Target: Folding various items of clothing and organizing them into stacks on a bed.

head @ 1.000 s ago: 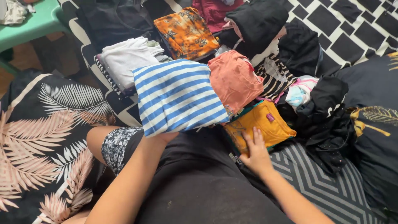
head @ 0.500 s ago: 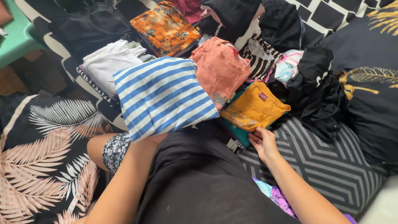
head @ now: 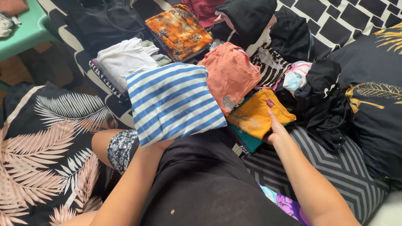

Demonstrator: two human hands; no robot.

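Your left hand [head: 161, 144] grips the folded blue-and-white striped shirt [head: 173, 102] from beneath, held above your lap. Your right hand [head: 277, 133] clasps the edge of the folded yellow shirt [head: 256, 115], which lies just beside the folded orange shirt [head: 230, 75].

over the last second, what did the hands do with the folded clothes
The right hand came off the top of the yellow folded shirt, dropped to its near edge, and now grips that edge, thumb on top, lifting it off the teal piece beneath. The left hand, mostly hidden, kept holding the blue-and-white striped folded shirt up from underneath. The other piles look unchanged.
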